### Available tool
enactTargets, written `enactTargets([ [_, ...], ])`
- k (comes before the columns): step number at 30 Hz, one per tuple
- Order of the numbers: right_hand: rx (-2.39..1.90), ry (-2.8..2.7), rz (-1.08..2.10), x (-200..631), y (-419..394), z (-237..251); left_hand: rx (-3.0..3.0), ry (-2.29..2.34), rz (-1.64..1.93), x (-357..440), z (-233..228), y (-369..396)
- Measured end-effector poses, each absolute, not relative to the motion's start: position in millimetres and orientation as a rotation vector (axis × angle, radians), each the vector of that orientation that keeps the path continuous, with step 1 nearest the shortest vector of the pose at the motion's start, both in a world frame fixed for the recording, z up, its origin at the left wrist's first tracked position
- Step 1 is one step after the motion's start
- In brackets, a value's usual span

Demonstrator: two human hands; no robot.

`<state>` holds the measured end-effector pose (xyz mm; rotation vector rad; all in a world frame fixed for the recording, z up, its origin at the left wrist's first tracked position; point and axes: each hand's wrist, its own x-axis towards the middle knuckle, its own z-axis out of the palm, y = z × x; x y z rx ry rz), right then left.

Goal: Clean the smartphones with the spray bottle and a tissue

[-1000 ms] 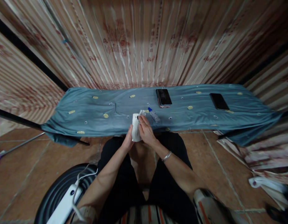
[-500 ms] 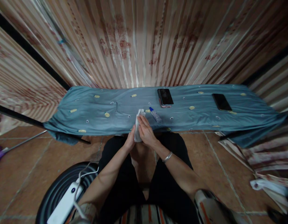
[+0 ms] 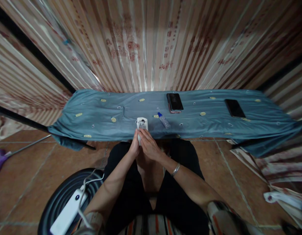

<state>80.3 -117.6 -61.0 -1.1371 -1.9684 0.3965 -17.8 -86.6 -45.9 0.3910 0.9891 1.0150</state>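
Both hands meet at the near edge of a low table draped in a blue-grey cloth (image 3: 97,111). My left hand (image 3: 134,147) and my right hand (image 3: 148,147) hold a small white flat object (image 3: 142,124), its upper end sticking out above the fingers with a dark mark on its face. What the object is, I cannot tell. A silver bangle (image 3: 175,169) circles my right wrist. A small clear bottle with a blue cap (image 3: 163,119) lies on the cloth just right of the hands.
Two dark phones lie on the cloth, one (image 3: 174,102) behind the bottle, another (image 3: 234,108) far right. A striped curtain (image 3: 151,45) hangs behind. A white power strip (image 3: 67,213) rests on a black round object at lower left. White bags (image 3: 283,199) lie on the tiled floor.
The hands drew back toward my body and the white object turned, now showing its flat face with a dark mark. The white wipe seen under my right fingers is out of sight.
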Motion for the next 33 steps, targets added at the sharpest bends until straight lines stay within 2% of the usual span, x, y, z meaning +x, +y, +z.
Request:
enactTargets([
  [20,-0.988,-2.129,0.354,71.7,-132.2,-59.3,0.332,0.935,1.153,-34.3,-25.4,-67.7],
  [33,-1.126,-2.021,0.335,83.2,-118.4,-69.1,0.312,0.89,1.204,-30.4,-25.3,-72.6],
])
